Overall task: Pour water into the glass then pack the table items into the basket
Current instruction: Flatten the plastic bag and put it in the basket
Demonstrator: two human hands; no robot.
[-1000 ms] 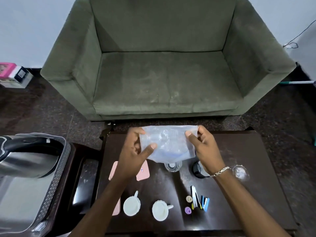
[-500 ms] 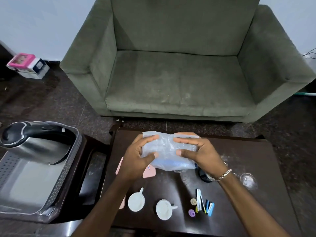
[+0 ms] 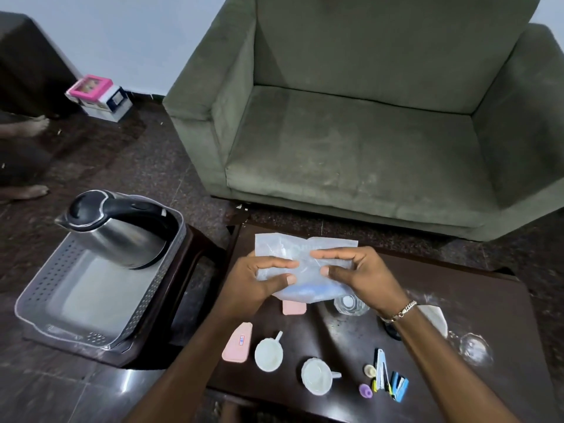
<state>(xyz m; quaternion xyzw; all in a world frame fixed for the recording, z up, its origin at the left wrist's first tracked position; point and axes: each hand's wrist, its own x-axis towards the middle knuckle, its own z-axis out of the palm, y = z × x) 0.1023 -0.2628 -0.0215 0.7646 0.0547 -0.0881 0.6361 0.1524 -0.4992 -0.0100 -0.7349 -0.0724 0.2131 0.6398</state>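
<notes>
Both my hands hold a clear plastic water sachet (image 3: 305, 271) above the dark table (image 3: 476, 300). My left hand (image 3: 259, 279) grips its left side, my right hand (image 3: 357, 273) its right side. Just below the sachet stands a clear glass (image 3: 349, 304), partly hidden by my right wrist. A grey perforated basket (image 3: 39, 296) sits on a dark stool to the left, with a steel kettle (image 3: 119, 230) leaning inside it. On the table lie two white cups (image 3: 268, 354) (image 3: 317, 376), pink cases (image 3: 238, 346), and several small coloured items (image 3: 386, 380).
A second glass (image 3: 473, 349) lies on the table's right side, with a white object (image 3: 435, 319) beside my right arm. A green sofa (image 3: 366, 132) stands behind the table. A pink and white box (image 3: 97, 97) sits on the floor, and another person's feet (image 3: 27, 157) are at far left.
My hands have closed in on the sachet and folded it smaller. The view has swung left and down, bringing the basket and kettle further into sight.
</notes>
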